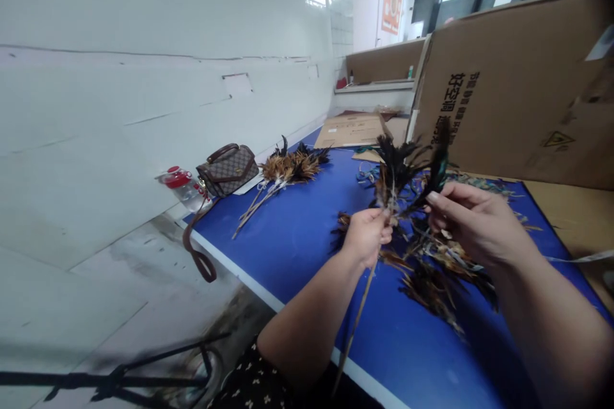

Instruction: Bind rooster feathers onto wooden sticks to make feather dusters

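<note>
My left hand (367, 234) is closed around a thin stick (359, 319) just below a bunch of dark feathers (396, 166) at its upper end. Just right of that bunch, my right hand (472, 220) pinches a long black feather (439, 163) with a greenish sheen between thumb and fingers. Beneath and between my hands, a loose pile of brown and black feathers (432, 284) lies on the blue tabletop (307, 230). Farther left, several sticks tipped with brown and black feathers (292, 167) lie together, white ties around their necks.
A checked handbag (229, 171) and a clear bottle with a red lid (185, 186) stand at the table's left edge, the brown strap hanging over it. A large cardboard box (518, 89) rises along the right back. Flat cardboard (352, 130) lies at the far end.
</note>
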### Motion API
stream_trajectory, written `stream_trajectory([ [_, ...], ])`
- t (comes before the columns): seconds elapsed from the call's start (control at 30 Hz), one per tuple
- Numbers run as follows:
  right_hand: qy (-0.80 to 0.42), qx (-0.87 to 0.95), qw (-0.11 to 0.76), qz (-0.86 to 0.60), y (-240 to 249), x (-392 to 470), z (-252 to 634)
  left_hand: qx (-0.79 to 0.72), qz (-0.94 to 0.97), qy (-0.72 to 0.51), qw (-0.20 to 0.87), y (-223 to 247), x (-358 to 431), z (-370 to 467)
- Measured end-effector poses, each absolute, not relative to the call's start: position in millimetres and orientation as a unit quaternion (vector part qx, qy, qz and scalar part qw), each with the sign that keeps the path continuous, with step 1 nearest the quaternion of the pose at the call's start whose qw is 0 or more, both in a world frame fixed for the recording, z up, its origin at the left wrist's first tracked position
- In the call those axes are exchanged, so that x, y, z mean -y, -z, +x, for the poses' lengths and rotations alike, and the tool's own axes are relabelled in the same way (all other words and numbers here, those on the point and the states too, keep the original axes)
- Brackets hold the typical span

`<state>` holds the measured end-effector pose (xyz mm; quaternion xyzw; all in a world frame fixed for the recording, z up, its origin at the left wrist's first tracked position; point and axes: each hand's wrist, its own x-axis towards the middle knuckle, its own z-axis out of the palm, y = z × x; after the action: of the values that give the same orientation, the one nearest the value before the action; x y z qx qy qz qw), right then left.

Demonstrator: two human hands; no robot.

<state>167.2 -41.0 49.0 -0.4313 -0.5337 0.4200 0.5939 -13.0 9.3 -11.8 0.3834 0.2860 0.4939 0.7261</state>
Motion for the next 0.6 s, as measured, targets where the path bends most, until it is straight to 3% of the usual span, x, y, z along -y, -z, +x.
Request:
stream_trajectory([
  [0.17,-0.297,0.521,0.588,-0.542,-34.9,28.5,161.2,-0.251,0.388,-0.483,0.744,15.5,-3.0,-8.2],
  [0.6,-0.329,0.520,0.585,-0.529,-26.4,30.8,153.2,-0.314,0.389,-0.481,0.721,20.6,-1.8,-5.2],
])
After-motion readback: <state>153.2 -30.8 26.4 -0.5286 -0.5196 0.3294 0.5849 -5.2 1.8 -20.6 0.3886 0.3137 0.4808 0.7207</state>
